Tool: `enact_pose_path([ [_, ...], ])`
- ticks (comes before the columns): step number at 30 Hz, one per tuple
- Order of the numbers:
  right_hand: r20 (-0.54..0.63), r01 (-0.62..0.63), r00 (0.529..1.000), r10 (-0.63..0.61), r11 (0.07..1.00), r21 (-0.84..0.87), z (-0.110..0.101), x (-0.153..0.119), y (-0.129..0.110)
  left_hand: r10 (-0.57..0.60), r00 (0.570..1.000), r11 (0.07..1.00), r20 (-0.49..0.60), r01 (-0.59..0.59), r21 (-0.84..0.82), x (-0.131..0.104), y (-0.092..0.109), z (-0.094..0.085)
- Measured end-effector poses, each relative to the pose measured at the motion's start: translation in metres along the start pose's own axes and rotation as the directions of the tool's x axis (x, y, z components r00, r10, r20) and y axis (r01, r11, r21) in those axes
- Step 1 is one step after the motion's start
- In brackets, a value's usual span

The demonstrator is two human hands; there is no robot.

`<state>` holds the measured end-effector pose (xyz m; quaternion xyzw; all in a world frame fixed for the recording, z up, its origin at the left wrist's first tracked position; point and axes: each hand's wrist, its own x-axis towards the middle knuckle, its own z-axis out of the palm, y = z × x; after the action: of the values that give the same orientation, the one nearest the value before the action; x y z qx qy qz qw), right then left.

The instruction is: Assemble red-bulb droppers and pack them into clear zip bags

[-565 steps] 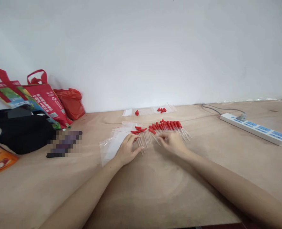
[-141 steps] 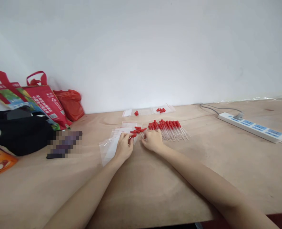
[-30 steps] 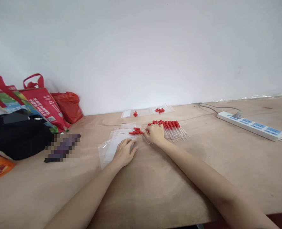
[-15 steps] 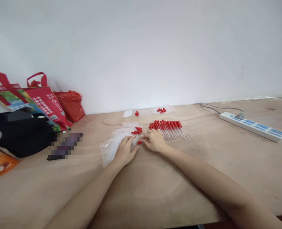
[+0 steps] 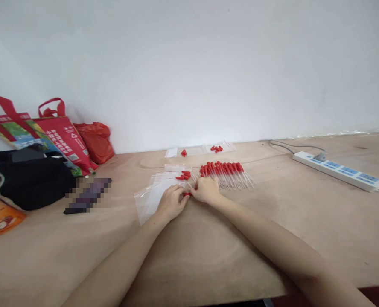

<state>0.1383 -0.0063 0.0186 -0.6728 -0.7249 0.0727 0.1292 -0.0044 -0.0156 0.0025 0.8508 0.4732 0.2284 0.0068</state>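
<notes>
Both hands, left (image 5: 172, 203) & right (image 5: 206, 190), pinching one red-capped dropper (image 5: 187, 194) over clear bags (image 5: 151, 197), prob. bagging it; next needs bag mouth open. Dropper row (image 5: 228, 174) just beyond right.

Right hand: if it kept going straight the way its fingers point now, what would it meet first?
The right hand points left at the left hand. It would first meet the red piece between them, then the left fingers; depth is hard to judge.

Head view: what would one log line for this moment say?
left hand: on clear bags | right hand: pinching red-capped dropper | dropper row: beside right hand
</notes>
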Motion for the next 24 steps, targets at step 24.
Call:
enact_pose_path([
  [24,-0.339,0.54,0.831,-0.441,0.789,0.295,0.003,-0.053,0.09,-0.019,1.0,0.953,-0.01,0.015,-0.303,-0.007,0.016,-0.002],
])
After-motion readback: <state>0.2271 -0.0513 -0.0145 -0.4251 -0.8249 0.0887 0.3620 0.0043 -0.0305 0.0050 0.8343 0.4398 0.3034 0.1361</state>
